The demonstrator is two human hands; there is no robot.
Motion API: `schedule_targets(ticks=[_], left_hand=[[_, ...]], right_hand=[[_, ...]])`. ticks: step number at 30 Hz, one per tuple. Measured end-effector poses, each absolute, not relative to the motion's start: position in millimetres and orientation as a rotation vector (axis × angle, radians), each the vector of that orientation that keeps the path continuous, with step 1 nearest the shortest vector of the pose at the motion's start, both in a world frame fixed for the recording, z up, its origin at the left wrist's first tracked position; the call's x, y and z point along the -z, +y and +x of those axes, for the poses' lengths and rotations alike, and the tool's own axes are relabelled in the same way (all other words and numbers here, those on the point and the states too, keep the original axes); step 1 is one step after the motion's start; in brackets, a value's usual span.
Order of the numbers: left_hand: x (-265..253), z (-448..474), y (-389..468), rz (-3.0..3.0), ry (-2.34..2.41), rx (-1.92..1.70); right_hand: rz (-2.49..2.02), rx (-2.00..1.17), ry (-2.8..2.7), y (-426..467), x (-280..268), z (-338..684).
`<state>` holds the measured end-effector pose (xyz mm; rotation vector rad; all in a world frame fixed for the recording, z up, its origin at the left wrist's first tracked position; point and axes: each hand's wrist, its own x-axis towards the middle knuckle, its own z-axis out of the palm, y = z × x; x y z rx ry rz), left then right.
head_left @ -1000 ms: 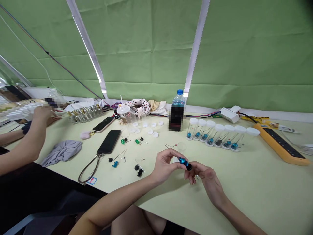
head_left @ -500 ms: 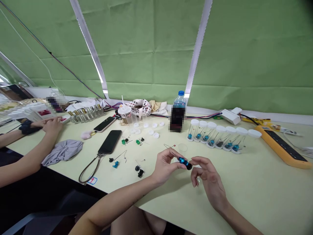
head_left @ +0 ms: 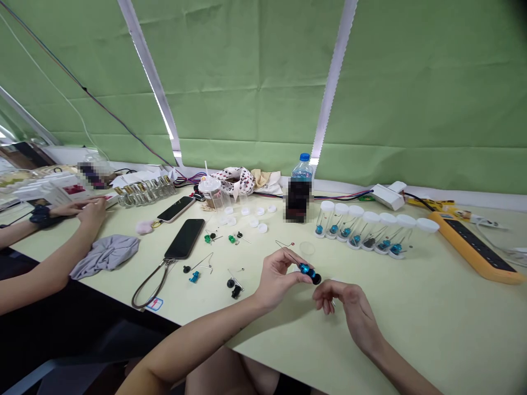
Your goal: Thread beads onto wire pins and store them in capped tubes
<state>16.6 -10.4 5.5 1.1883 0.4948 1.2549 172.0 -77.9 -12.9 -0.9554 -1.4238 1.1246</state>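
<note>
While the left hand (head_left: 276, 278) pinches the blue piece (head_left: 305, 270), probably light, best held mid-body, the right hand (head_left: 353, 307) curls beside it, grip unclear.

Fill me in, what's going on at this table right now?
The person's left hand is pinching a small blue-and-black piece above the table. The right hand is close beside it, fingers curled; whether it holds anything is hard to tell. Loose green pieces, a blue piece and a black piece lie to the left. White-capped clear tubes with small parts inside are lined up behind, toward the right.
</note>
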Motion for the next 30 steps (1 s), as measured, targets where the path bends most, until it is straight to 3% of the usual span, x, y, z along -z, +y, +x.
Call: schedule_targets(ticks=[16, 21, 30], left_hand=[[-6.6, 15.9, -8.5, 1.164, 0.462, -1.265], [-6.3, 15.5, -8.3, 1.144, 0.466, -1.271], [-7.2, 15.2, -9.1, 1.164, 0.469, -1.267]], right_hand=[[-0.897, -1.069, -1.291, -77.6, 15.4, 172.1], [-0.857, -1.213, -1.461, -78.1, 14.9, 171.9], [-0.816, -1.201, -1.449, -78.9, 13.9, 173.1]])
